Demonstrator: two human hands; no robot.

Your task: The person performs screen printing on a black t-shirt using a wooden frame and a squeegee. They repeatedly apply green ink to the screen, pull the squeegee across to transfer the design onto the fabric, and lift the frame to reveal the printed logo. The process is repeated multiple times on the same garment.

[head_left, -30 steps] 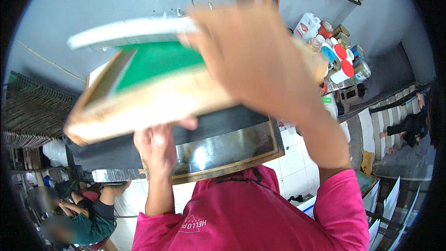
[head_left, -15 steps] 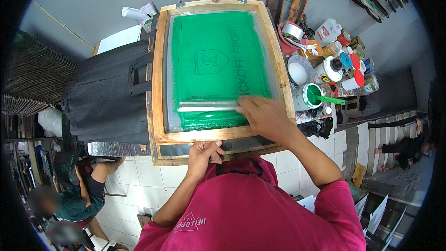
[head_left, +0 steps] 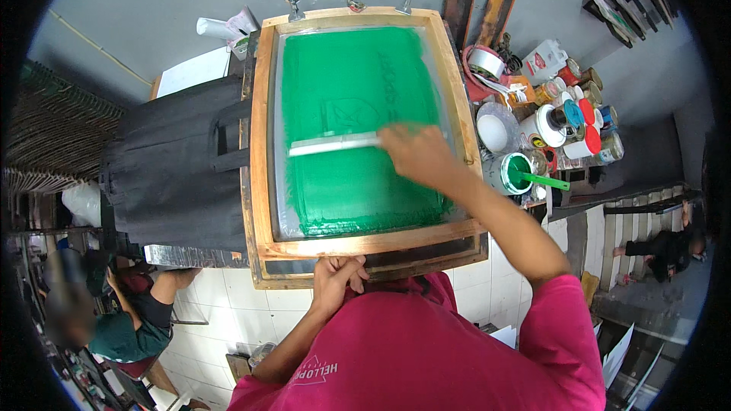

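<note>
A wooden-framed printing screen [head_left: 263, 129] lies in front of me, its mesh coated with green ink [head_left: 358, 190]. A shield design and lettering show faintly through the ink. My right hand [head_left: 422, 156] is closed round the right end of a pale, bar-shaped squeegee [head_left: 327, 144], which lies across the mesh about midway up. At the near side, my left hand [head_left: 337, 281] has its fingers curled at the edge of the dark board [head_left: 411, 262] under the screen. Metal clamps [head_left: 355, 1] stand at the screen's far edge.
Black fabric [head_left: 175, 160] is spread out to the left. On the right are an ink tub [head_left: 509, 173] with a green stirrer [head_left: 544, 181], a white bowl [head_left: 493, 131] and several jars [head_left: 586, 137]. A seated person [head_left: 137, 312] is at lower left; another [head_left: 662, 251] is far right.
My right hand has pushed the squeegee away from me, from the near part of the mesh to about its middle. The left hand stays at the near edge.
</note>
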